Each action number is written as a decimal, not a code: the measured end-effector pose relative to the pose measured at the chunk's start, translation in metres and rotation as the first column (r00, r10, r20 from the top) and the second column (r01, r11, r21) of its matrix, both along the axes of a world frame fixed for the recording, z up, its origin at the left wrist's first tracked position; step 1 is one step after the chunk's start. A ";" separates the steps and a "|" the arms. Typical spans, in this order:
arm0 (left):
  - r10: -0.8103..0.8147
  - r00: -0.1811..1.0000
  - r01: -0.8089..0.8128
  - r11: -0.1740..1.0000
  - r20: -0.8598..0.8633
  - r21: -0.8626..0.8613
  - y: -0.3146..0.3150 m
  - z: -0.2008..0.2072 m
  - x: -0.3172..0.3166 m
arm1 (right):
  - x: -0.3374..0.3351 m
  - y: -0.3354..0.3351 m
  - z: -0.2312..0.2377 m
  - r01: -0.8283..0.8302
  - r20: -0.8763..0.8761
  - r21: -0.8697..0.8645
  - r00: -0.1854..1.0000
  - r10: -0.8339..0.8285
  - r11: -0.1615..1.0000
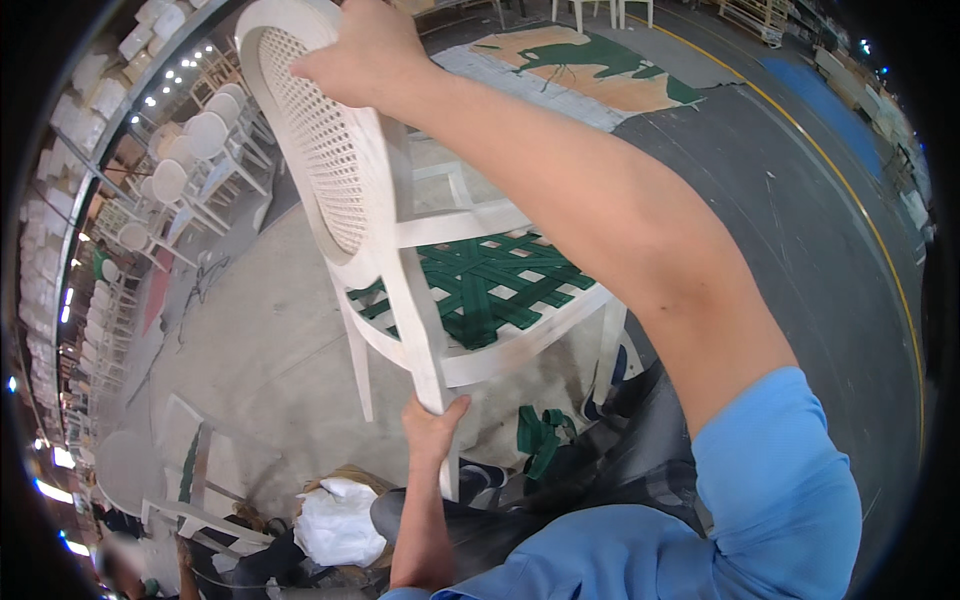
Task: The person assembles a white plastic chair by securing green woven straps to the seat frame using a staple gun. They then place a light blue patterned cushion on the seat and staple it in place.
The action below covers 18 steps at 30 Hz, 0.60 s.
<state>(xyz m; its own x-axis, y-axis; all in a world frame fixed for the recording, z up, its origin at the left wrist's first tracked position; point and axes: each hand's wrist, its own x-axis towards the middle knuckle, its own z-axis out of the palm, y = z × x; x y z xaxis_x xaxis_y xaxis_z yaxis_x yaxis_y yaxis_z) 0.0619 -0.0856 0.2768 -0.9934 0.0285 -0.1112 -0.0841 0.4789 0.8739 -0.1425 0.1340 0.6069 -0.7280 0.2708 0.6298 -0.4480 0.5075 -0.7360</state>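
A whitish wooden armchair frame (405, 310) is held up in front of me, its caned oval backrest (310, 135) facing left. Green webbing straps (480, 290) crisscross over its seat. High on the backrest, my right hand (370, 55) is closed around the rim, its thumb lying on the cane side; its other fingers are mostly hidden. Lower down, my left hand (434, 425) grips a rear leg just under the seat rail, with the thumb against the wood. A loose bundle of green webbing (545, 440) lies below the seat, by my legs.
A white bag (340, 522) sits by my knee. At lower left a person (125, 565) is beside another chair frame (200, 515). Rows of pale chairs (205, 135) line the left. Green cloth lies over flat sheets (590, 65) on the far floor.
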 end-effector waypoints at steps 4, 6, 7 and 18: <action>-0.055 0.998 0.052 0.991 0.018 0.127 0.014 0.007 -0.005 | -0.008 0.009 0.001 0.025 -0.040 0.021 0.999 -0.024 0.999; -0.036 0.999 0.035 0.999 0.009 0.010 0.012 -0.004 -0.014 | -0.002 0.029 -0.001 -0.075 -0.024 -0.030 0.997 0.074 0.997; -0.015 1.000 0.016 0.999 0.018 -0.045 0.005 -0.013 -0.014 | 0.005 0.033 -0.011 -0.083 -0.045 0.016 0.995 0.084 0.996; 0.053 0.994 -0.039 0.988 -0.090 0.151 0.002 -0.025 -0.012 | 0.369 0.326 -0.265 0.410 0.599 0.217 0.661 -0.452 0.886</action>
<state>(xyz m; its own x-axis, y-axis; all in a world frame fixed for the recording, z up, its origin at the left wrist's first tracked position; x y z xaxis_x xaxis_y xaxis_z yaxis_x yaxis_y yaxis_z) 0.0499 -0.0839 0.2516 -0.9998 -0.0085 -0.0155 -0.0175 0.3405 0.9401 0.2265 0.4599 0.3415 -0.7662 0.6334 0.1080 0.3750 0.5772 -0.7254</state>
